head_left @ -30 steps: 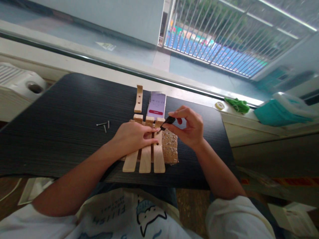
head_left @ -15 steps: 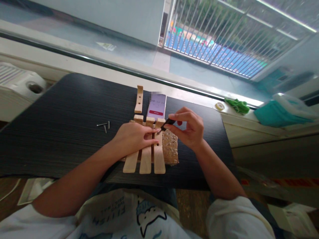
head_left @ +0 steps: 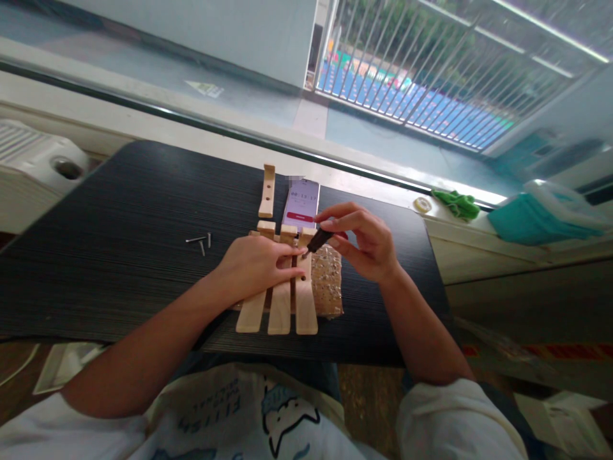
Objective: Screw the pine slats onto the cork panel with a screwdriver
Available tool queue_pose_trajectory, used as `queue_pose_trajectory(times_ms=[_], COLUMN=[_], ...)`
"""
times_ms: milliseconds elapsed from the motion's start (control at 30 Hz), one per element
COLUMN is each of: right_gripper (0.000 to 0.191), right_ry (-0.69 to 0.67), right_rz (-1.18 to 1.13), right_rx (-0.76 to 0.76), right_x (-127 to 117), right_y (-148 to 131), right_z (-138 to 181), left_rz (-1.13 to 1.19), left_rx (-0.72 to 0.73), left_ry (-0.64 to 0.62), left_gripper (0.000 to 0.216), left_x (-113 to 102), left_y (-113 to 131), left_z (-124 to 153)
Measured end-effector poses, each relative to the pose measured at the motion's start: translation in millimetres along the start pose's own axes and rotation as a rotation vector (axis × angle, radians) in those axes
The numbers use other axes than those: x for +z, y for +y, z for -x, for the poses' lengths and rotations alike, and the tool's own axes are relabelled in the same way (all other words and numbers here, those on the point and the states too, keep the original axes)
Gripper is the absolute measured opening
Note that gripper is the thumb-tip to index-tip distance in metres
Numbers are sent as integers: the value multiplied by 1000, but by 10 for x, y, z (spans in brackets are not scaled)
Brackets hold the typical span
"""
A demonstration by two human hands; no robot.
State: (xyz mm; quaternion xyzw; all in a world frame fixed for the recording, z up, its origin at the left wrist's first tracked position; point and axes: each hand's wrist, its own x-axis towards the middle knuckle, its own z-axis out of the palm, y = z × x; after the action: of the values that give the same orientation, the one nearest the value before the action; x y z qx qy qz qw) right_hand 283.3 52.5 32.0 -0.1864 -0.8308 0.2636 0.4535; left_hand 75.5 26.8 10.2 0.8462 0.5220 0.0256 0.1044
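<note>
Three pale wooden slats (head_left: 280, 306) lie side by side on the black table (head_left: 119, 255), joined across their far ends. My left hand (head_left: 258, 265) presses flat on them, fingers stretched toward a screw at the right slat's hole. My right hand (head_left: 364, 243) pinches a small black screwdriver (head_left: 318, 241) whose tip points down at that spot. Just right of the slats a bubble-wrap bag (head_left: 328, 287) lies beneath my right hand.
A phone (head_left: 301, 204) with a lit screen lies beyond the slats, a loose wooden piece (head_left: 267, 190) left of it. Three loose screws (head_left: 200, 241) lie further left. A tape roll (head_left: 422, 204), green cloth (head_left: 457, 202) and teal bag (head_left: 531, 220) are on the sill.
My right hand has turned the screwdriver between its fingers, and the wrist has shifted slightly up and left. My left hand and the slats have stayed put.
</note>
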Motion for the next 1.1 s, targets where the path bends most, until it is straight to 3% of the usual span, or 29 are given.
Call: queue_pose_trajectory(times_ms=[267,433,1100], right_gripper=[23,26,18], right_ry=[-47,-66,96], right_rz=[-87,-29,107], right_rx=[184,79,11], right_x=[26,-22,32], right_y=[17,-23,-34], right_z=[72,8,-15], left_rz=[5,5,16], left_rx=[-8,0,12], left_ry=[-13,1,19], left_gripper=[46,46,47], left_x=[-21,0,4], left_y=[21,9,1], left_z=[-3,2,-1])
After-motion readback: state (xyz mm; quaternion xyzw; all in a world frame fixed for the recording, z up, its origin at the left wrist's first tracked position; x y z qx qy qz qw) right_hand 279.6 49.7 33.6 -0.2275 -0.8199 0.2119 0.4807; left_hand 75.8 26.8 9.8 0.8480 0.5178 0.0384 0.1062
